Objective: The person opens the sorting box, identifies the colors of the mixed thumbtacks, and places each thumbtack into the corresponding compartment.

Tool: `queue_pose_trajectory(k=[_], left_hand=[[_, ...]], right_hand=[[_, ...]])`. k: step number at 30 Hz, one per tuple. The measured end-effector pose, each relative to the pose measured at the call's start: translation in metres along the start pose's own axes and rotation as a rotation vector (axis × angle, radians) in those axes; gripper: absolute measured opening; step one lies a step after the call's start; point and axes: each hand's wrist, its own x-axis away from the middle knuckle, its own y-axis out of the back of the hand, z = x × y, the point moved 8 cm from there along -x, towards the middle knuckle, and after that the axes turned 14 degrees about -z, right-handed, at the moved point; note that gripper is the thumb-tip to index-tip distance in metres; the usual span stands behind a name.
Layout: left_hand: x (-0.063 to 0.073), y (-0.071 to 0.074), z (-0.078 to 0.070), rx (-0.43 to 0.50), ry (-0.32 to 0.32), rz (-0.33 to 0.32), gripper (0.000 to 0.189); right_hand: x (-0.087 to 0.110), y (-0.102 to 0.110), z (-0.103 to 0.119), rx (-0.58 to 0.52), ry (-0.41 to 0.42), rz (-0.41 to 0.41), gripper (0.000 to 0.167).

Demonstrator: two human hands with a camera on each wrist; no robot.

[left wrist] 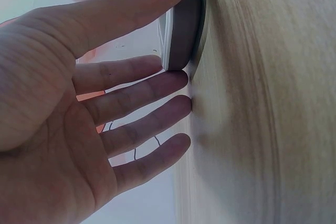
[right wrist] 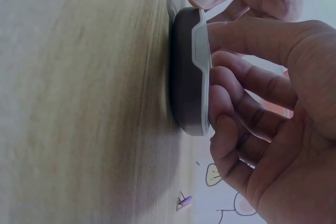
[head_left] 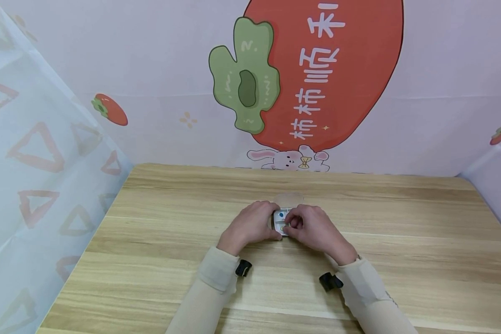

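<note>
A small pill box (head_left: 277,226) lies on the table, with a dark outer base and a white divided inside. Its clear lid (head_left: 289,200) is raised toward the back. A blue piece (head_left: 281,215) sits in one compartment. My left hand (head_left: 252,223) grips the box from the left, thumb at the near edge and fingers at the far edge. From the right, my right hand (head_left: 313,227) reaches over the box with bent fingers. Its thumb and fingertips dip toward the compartments; the white rim (right wrist: 202,66) hides whether they pinch anything.
The wooden table (head_left: 158,260) spreads around both arms. A printed cloth (head_left: 171,134) hangs along its back edge, and another patterned cloth (head_left: 37,185) hangs at the left. Black mounts (head_left: 244,268) are worn on both wrists.
</note>
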Motion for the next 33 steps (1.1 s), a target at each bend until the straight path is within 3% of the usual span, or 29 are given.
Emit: queue_pose_trajectory(k=[33], left_hand=[[0.001,0.0,0.0,-0.014,0.013,0.008,0.058]], right_hand=[[-0.001,0.011,-0.007,-0.013,-0.038,0.009,0.009]])
